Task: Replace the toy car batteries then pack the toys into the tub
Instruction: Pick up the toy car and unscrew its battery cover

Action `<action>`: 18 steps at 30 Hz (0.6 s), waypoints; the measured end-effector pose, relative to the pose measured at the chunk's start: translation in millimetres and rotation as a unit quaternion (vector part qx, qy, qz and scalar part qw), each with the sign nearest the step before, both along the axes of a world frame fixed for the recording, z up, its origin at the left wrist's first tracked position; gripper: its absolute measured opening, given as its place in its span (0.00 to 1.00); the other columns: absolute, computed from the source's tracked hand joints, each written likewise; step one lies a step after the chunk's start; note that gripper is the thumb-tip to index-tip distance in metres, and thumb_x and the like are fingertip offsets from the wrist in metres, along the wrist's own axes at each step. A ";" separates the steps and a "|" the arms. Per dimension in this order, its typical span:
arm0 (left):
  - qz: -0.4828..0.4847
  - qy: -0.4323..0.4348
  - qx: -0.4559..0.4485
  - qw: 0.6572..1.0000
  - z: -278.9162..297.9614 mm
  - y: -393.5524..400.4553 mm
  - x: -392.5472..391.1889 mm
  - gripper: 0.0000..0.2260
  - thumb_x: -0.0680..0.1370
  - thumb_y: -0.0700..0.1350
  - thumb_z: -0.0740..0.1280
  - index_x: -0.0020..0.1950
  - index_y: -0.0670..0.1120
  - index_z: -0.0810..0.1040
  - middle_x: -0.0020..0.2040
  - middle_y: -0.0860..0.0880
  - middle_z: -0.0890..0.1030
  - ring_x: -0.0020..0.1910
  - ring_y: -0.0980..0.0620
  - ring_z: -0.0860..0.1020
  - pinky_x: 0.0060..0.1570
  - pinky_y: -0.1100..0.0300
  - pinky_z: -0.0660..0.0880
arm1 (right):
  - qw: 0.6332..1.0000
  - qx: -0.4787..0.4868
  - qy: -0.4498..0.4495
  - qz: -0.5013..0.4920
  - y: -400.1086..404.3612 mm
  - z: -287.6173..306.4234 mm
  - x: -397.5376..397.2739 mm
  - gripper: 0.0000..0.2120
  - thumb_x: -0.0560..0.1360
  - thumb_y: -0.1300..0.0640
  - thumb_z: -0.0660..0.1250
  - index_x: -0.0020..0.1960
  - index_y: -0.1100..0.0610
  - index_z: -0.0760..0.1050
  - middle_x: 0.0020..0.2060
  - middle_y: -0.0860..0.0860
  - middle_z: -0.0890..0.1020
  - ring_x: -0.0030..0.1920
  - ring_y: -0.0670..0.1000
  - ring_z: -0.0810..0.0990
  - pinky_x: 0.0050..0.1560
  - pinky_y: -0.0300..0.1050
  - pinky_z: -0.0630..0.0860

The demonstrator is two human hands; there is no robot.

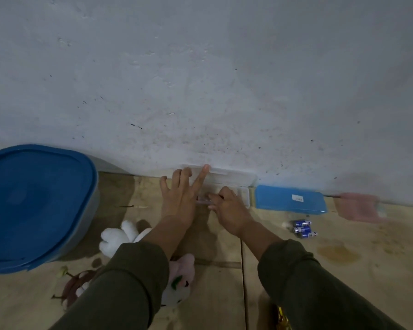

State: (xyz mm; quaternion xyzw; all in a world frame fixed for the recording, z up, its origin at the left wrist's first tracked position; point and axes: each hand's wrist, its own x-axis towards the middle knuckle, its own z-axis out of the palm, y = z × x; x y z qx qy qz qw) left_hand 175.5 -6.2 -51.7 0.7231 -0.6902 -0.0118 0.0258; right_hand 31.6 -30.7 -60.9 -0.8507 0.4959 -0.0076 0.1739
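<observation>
Soft pink-and-white plush toys (177, 277) lay nearest you. Beyond them, your left hand (179, 198) spread flat on a clear, light, brittle-looking plastic case (234, 178), your right hand (227, 206) pinching something small inside; blue batteries (303, 228) beside, blue-lidded tub (34, 206) closed.

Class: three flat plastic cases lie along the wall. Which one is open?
The clear case under the hands: its lid is raised against the wall. The blue case and pink case to its right lie shut.
</observation>
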 end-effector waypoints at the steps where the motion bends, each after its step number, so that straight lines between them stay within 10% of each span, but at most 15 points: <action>1: 0.006 -0.006 -0.007 1.000 -2.3 0.5 -0.4 0.44 0.76 0.55 0.66 0.75 0.56 0.33 0.68 0.44 0.62 0.66 0.44 0.62 0.65 0.44 0.60 | 1.000 0.000 -0.009 0.004 0.0 0.6 -1.4 0.19 0.80 0.51 0.57 0.70 0.50 0.65 0.59 0.54 0.69 0.59 0.52 0.69 0.61 0.44 0.66; 11: 0.056 -0.024 0.029 0.998 11.6 6.9 -5.9 0.46 0.75 0.54 0.68 0.75 0.54 0.32 0.66 0.45 0.61 0.65 0.46 0.62 0.65 0.48 0.62 | 0.976 -0.188 0.107 0.031 4.6 10.1 -13.1 0.30 0.74 0.41 0.64 0.71 0.39 0.54 0.54 0.57 0.74 0.51 0.55 0.74 0.50 0.52 0.73; 18: 0.106 0.047 0.038 0.993 48.3 38.9 -19.1 0.41 0.76 0.59 0.65 0.78 0.53 0.40 0.68 0.45 0.60 0.66 0.46 0.61 0.65 0.49 0.62 | 0.998 -0.020 0.028 -0.057 3.0 47.9 -59.1 0.27 0.79 0.38 0.45 0.74 0.39 0.39 0.68 0.61 0.63 0.58 0.59 0.75 0.58 0.52 0.73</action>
